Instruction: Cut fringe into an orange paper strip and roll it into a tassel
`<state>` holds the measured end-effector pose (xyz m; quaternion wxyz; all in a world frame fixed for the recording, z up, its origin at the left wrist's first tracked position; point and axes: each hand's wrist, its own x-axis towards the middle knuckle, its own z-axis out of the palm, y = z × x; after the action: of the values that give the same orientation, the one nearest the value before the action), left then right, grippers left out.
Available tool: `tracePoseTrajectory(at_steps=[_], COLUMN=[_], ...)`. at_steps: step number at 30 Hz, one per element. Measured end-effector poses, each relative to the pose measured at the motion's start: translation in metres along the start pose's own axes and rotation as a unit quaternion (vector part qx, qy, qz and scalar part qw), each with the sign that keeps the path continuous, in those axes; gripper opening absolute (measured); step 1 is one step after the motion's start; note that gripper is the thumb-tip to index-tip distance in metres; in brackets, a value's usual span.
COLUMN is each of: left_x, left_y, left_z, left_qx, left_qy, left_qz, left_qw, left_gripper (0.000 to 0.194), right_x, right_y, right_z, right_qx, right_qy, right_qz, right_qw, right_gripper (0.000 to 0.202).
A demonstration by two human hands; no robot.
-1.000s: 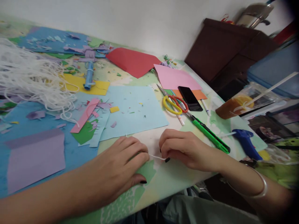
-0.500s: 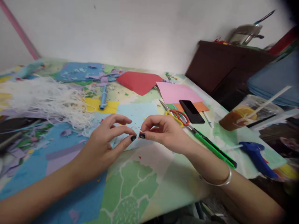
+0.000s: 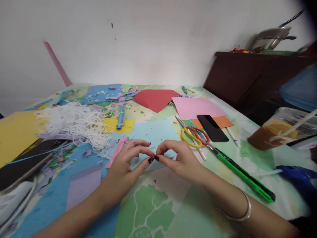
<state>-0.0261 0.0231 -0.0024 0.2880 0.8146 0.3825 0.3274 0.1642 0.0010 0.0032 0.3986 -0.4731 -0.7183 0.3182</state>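
Observation:
My left hand (image 3: 131, 162) and my right hand (image 3: 179, 160) meet over the light blue paper sheet (image 3: 160, 127). The right thumb and forefinger pinch a tiny red piece, of which only a speck shows at the fingertips. Closed to a pinch, my left thumb and forefinger touch the same spot; whether they grip the piece too is hidden. Right of the hands lie scissors (image 3: 192, 134) with one yellow and one red handle. A pink paper strip (image 3: 117, 150) lies just beyond my left hand.
A heap of white string (image 3: 76, 122) and paper scraps spread at left. Behind lie red paper (image 3: 157, 99) and pink paper (image 3: 198, 107). A phone (image 3: 213, 128), a green cutter (image 3: 245, 175), a drink cup (image 3: 274, 130) and a blue glue gun (image 3: 297, 177) stand or lie at right.
My left fingertips have closed in and now meet the right ones at the small red piece. The camera view has shifted, showing more of the table's left side.

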Motion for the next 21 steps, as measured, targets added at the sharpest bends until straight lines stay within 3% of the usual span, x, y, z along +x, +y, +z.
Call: tracePoseTrajectory(at_steps=[14, 21], left_x=[-0.013, -0.013], left_y=[-0.011, -0.009], left_z=[0.005, 0.006], left_qx=[0.107, 0.096], left_qy=[0.001, 0.032], left_qz=[0.138, 0.134], left_qw=[0.985, 0.986], left_gripper=[0.013, 0.014], right_x=[-0.007, -0.006], right_y=[-0.001, 0.001], right_z=[0.016, 0.019], right_qx=[-0.048, -0.022], right_qy=[-0.066, -0.065], right_qz=[-0.006, -0.012], right_qw=[0.997, 0.998], right_gripper=[0.013, 0.013])
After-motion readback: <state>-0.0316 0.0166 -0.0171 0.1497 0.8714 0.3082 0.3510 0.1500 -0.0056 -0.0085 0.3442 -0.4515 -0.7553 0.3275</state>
